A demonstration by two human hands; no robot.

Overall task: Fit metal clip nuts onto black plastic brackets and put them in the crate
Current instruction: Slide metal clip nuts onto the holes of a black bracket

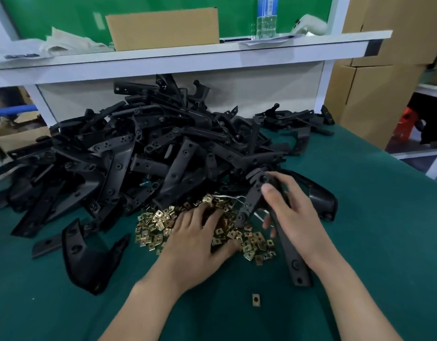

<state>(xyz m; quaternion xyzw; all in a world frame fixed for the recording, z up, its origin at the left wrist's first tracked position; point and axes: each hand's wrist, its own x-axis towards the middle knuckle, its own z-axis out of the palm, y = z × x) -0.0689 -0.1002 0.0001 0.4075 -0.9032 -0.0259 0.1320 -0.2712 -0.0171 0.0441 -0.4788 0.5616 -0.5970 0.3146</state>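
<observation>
A heap of brass-coloured clip nuts (pixel 153 227) lies on the green table in front of me. My left hand (pixel 197 237) rests on the heap with its fingers spread among the nuts; whether it pinches one is hidden. My right hand (pixel 293 215) grips a black plastic bracket (pixel 254 193) to the right of the heap, thumb on the upper arm, lower arm (pixel 295 264) sticking out under the palm. A big pile of black brackets (pixel 148 148) fills the table behind. No crate is in view.
One loose clip nut (pixel 256 300) lies near the front edge. A curved black part (pixel 89 257) sits at the left, another (pixel 320 195) behind my right hand. A white shelf (pixel 187 57) with a cardboard box (pixel 163 28) runs across the back. Stacked cartons (pixel 375 70) stand at the right.
</observation>
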